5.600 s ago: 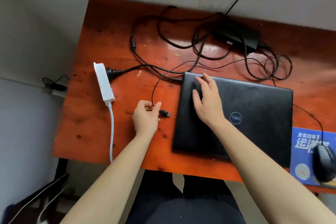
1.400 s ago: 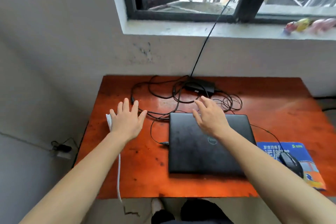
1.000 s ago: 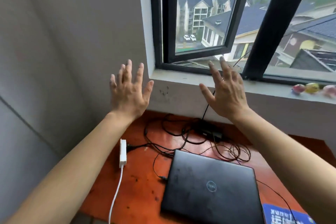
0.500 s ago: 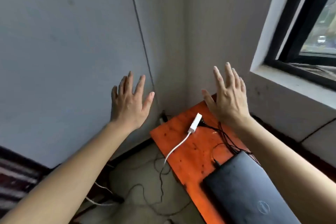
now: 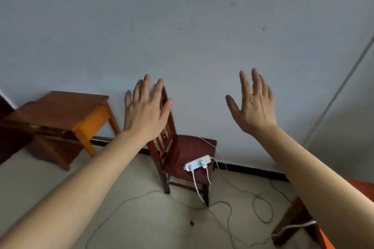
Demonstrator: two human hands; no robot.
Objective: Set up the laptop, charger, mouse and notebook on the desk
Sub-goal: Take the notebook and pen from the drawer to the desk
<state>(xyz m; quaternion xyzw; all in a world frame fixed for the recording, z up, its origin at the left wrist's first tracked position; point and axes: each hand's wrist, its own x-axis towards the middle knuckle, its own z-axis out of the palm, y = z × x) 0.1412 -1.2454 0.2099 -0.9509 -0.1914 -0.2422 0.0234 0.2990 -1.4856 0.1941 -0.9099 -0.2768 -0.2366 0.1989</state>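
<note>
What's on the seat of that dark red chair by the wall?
A white power strip lies near the seat's edge, its white cords hanging to the floor. The left hand hides part of the chair back.

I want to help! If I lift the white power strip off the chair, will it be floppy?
The power strip itself looks like rigid plastic, so probably stiff. Its white cords dangle off the chair, so they would likely flop and tug back.
</note>
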